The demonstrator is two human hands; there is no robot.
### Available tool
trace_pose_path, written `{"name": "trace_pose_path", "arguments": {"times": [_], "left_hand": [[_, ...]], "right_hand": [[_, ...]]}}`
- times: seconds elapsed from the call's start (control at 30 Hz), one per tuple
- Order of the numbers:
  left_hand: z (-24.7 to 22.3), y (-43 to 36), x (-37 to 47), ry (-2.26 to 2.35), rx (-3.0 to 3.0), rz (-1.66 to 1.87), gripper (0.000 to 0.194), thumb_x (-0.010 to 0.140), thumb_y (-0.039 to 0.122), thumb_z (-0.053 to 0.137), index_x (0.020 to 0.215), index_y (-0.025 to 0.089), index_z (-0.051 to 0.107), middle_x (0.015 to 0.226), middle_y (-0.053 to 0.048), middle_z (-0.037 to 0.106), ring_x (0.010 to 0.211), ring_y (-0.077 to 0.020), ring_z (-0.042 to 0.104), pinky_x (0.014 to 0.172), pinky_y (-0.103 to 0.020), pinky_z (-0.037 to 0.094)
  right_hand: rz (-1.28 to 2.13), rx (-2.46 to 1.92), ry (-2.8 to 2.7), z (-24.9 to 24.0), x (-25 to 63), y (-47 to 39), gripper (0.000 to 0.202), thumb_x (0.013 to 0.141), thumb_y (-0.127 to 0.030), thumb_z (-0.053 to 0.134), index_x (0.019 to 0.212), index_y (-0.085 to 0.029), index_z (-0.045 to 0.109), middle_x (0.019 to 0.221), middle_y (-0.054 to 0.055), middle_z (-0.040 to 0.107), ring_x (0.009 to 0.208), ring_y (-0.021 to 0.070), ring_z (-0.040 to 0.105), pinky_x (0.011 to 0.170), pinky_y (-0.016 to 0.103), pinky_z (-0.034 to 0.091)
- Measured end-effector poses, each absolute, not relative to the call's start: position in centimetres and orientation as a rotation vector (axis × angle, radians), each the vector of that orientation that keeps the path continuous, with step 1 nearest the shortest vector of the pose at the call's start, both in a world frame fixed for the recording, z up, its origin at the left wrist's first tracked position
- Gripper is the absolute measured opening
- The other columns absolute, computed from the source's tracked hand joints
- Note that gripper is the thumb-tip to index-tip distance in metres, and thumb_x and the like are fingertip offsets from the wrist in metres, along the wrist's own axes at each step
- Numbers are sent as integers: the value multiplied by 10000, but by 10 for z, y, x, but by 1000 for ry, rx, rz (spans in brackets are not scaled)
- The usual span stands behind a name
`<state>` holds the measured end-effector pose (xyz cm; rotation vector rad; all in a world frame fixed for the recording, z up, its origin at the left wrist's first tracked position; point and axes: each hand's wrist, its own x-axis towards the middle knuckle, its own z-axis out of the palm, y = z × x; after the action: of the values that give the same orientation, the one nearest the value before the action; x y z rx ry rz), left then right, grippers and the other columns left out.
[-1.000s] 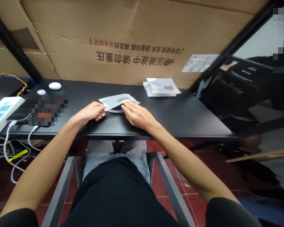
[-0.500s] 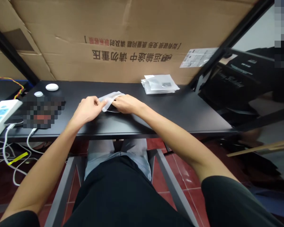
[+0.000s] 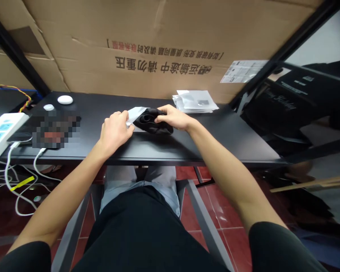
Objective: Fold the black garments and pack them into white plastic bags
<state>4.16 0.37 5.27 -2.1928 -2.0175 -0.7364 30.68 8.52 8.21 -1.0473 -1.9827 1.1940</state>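
Note:
My left hand (image 3: 116, 130) is closed on the edge of a whitish translucent plastic bag (image 3: 136, 114) over the black desk. Beside it, my right hand (image 3: 175, 117) grips a dark, rolled or folded bundle (image 3: 155, 121) that looks like soft, slightly shiny fabric. The bundle's left end touches the bag's mouth, while most of it shows outside. Its exact kind I cannot make out. Behind my right hand, several flat translucent bags (image 3: 197, 101) lie in a stack near the cardboard.
A large cardboard sheet (image 3: 164, 30) stands along the back of the desk (image 3: 215, 139). At left are a white power strip (image 3: 2, 132), cables, a white oval object (image 3: 65, 99) and a small round white object (image 3: 48, 107). Dark frame bars rise at both sides.
My right hand has come out of the bag, moving right with the dark bundle. The left hand has shifted slightly right, still holding the bag. The view has turned a little.

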Motion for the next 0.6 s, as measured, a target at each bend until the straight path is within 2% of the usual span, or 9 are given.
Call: {"name": "trace_pose_path", "arguments": {"times": [0.1,0.2,0.3,0.4,0.47,0.53,0.6], "left_hand": [[50,5,36,-2041,-2133,-706,221,973,298,682,1169,223,749,1168,-195,776,1087,-428,758,947,-526,597],[49,7,29,-2085,-2093,-687,239,976,330,678,1174,223,756,1166,-209,779,1088,-446,757,951,-551,599],[50,5,27,-2129,-2093,-642,230,964,373,697,1127,222,756,1127,-213,779,1067,-457,758,936,-572,606],[53,2,29,-2145,-2111,-590,246,966,425,715,1098,218,742,1140,-222,774,1099,-471,750,923,-587,617],[54,-1,32,-2080,-2116,-622,292,963,431,736,1167,222,729,1209,-227,767,1195,-483,725,939,-586,625],[54,-3,36,-1960,-2169,-692,352,955,400,762,1258,225,716,1283,-222,754,1291,-479,693,993,-580,626],[54,-4,41,-1802,-2333,-789,427,953,346,774,1354,217,703,1373,-212,735,1347,-449,685,1080,-570,616]], "right_hand": [[1378,-1036,-1773,83,323,75,162,730,-324,783,811,-262,658,738,0,702,644,216,646,558,356,618],[1459,-1020,-1665,82,328,63,215,743,-330,776,865,-282,605,723,-16,655,613,221,634,563,405,653],[1496,-1020,-1605,76,327,53,225,793,-371,808,910,-275,642,778,-7,693,655,227,666,627,426,675],[1485,-1032,-1589,69,325,51,351,903,-585,840,948,-252,739,852,39,775,811,263,747,719,408,671],[1411,-1114,-1698,64,326,53,494,944,-727,829,973,-235,789,892,55,809,893,277,769,762,391,654],[1310,-1199,-1842,61,327,56,522,944,-742,855,991,-224,815,942,56,830,910,271,764,770,377,633],[1263,-1183,-1917,59,329,58,469,943,-680,884,1013,-221,823,1000,60,847,909,263,757,780,376,628]]}}
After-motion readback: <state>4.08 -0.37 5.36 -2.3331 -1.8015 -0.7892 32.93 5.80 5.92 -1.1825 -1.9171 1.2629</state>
